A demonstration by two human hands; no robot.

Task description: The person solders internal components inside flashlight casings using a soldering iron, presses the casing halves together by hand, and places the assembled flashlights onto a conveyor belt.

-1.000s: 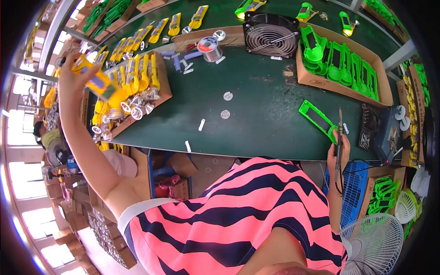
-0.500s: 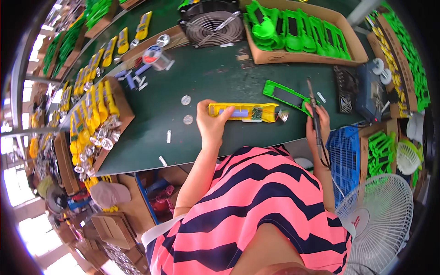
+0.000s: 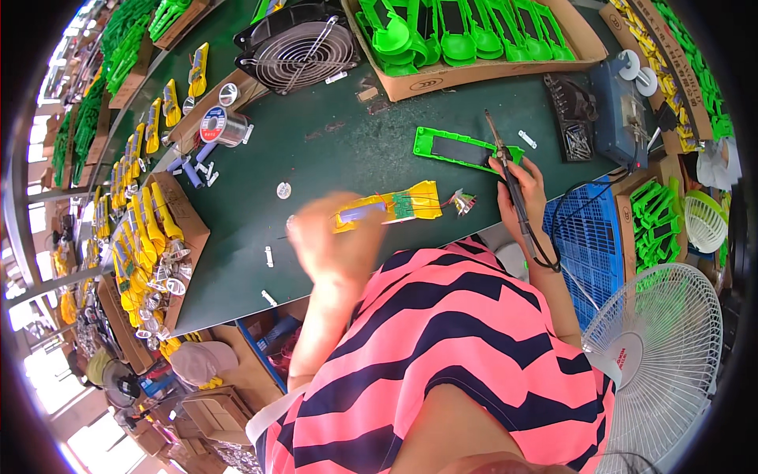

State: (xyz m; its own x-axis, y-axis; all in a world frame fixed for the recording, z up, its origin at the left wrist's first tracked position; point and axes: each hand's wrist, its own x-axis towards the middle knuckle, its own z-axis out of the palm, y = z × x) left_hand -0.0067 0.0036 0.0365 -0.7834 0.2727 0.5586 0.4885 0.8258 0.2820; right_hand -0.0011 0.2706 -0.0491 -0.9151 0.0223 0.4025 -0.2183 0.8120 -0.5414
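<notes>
Right hand: closed round soldering iron. Left hand: blurred, grip untellable, at left end of yellow housing. Housing: on bench; reflector now clear of it, likely easing wire access.

Left hand blurred, right fingers curled

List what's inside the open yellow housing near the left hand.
In the yellow housing, a blue cylindrical battery and a green circuit board show. The blurred left hand covers part of the housing's left end; whatever lies behind it there cannot be seen.
</notes>
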